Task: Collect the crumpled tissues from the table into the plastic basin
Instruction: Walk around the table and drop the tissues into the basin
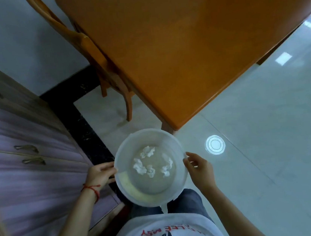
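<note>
Gripping the basin (175, 141) rim, left hand (99, 174) and right hand (199, 169) curl closed around opposite sides.

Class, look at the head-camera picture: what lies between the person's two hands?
The plastic basin, gripped at its rim by the left hand and right hand, with crumpled tissues inside, in the head view.
</note>
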A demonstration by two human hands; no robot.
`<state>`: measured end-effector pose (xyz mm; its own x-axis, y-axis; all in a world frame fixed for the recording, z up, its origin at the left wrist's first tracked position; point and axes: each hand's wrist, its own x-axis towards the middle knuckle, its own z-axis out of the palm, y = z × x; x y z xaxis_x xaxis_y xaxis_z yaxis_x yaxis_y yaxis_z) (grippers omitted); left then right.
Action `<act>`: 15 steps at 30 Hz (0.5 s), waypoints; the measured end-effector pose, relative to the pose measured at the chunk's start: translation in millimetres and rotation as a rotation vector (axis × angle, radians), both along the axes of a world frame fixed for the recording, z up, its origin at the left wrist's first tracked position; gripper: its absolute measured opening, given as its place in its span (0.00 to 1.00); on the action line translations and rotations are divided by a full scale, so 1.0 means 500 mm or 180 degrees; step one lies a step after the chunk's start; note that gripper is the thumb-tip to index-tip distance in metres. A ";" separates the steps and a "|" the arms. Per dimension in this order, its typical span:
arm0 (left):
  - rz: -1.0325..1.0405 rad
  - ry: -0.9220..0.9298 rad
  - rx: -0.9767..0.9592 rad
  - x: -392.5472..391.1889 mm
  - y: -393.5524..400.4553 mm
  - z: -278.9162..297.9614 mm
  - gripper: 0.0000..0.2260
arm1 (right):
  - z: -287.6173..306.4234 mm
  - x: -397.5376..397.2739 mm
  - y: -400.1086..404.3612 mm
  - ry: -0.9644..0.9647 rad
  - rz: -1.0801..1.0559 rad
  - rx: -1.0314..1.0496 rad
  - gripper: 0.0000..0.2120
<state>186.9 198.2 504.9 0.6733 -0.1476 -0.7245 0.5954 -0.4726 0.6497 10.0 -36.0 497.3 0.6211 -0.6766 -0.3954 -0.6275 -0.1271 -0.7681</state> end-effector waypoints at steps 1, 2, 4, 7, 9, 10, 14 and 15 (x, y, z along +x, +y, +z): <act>-0.0087 0.0024 -0.0019 -0.006 -0.013 -0.001 0.15 | 0.001 -0.019 -0.005 -0.0013 -0.0098 0.0011 0.10; -0.0167 0.0032 -0.0029 -0.012 -0.026 -0.001 0.14 | 0.001 -0.036 -0.010 -0.0012 -0.0182 0.0004 0.10; -0.0300 0.0052 -0.0048 -0.027 -0.059 0.000 0.14 | 0.001 -0.071 -0.023 0.0024 -0.0340 -0.0033 0.10; -0.0477 0.0106 -0.0077 -0.054 -0.117 0.003 0.14 | -0.003 -0.124 -0.052 0.0051 -0.0613 -0.0033 0.10; -0.0626 0.0118 -0.0070 -0.077 -0.161 0.005 0.14 | -0.006 -0.161 -0.075 0.0059 -0.0795 -0.0025 0.09; -0.0689 0.0127 -0.0063 -0.089 -0.185 0.005 0.14 | -0.009 -0.179 -0.090 0.0067 -0.0878 -0.0017 0.10; -0.0835 0.0166 -0.0020 -0.146 -0.282 0.004 0.16 | -0.023 -0.246 -0.165 0.0104 -0.1053 0.0031 0.11; -0.0840 0.0175 0.0003 -0.161 -0.305 0.002 0.16 | -0.026 -0.261 -0.185 0.0111 -0.1060 0.0053 0.11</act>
